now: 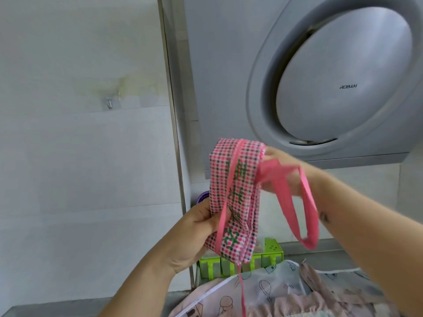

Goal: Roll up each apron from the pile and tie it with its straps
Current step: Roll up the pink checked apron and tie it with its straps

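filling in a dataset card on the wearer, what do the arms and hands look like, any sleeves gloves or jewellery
Both forearms are bare, with no sleeves or gloves in view. The left hand shows no ring or watch. The right hand is motion-blurred, so rings cannot be judged; its forearm carries a small dark mark, perhaps a tattoo.

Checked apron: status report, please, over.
Left hand grips checked apron, rolled. Right hand holds pink strap, blurred. Pile lies below; nothing blocks.
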